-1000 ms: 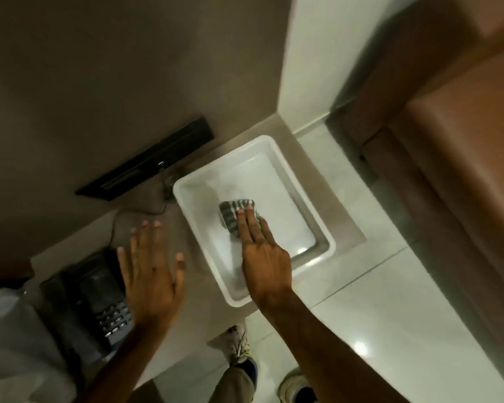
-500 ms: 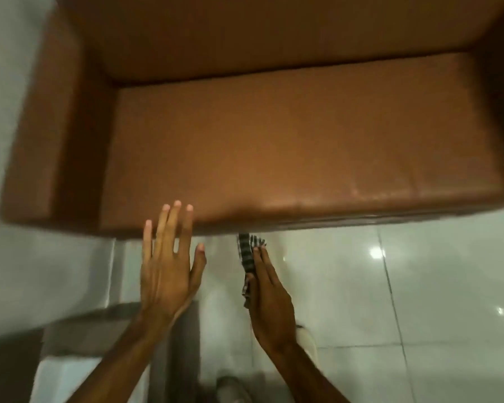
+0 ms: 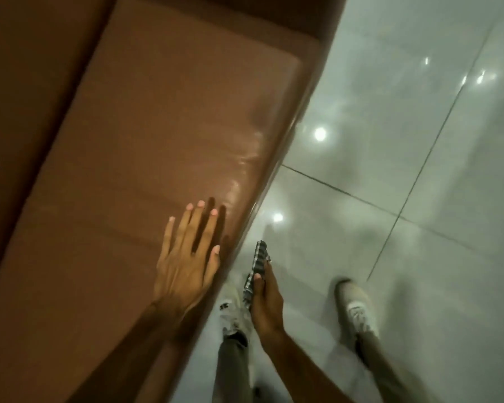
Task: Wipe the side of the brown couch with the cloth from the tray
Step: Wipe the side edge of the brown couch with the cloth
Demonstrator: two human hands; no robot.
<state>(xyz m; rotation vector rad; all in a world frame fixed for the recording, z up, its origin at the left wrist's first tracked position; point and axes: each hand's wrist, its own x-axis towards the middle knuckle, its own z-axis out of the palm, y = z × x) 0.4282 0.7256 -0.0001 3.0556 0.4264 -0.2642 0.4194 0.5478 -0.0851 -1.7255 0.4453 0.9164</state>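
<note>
Head view looks steeply down along the front edge of the brown couch (image 3: 146,158), whose seat cushion fills the left and centre of the picture and runs diagonally from lower left to upper right. The left hand (image 3: 184,263) is spread flat over the seat near its front edge, palm down, fingers apart and straight, holding nothing; a dark shadow of the fingers lies on the leather just to the right of them (whether the palm presses on the cushion or floats just above it cannot be told). The right hand (image 3: 265,298) is just off the couch edge, over the floor, closed on the cloth (image 3: 258,261). The cloth is a small piece with dark and light checks or stripes; it is pinched between thumb and fingers, one end sticking up past the fingertips and the other bunched under the thumb. It is close to the front face of the couch, though the blur leaves it unclear whether it touches.

The floor (image 3: 405,141) is of pale glossy tiles with dark grout lines, and several bright light reflections show on it. Below the hands stand the person's two feet in light shoes, the left shoe (image 3: 230,309) close beside the couch base and partly behind the right hand, the right shoe (image 3: 355,306) well apart on open tile. Grey trouser legs lead down out of the picture.
</note>
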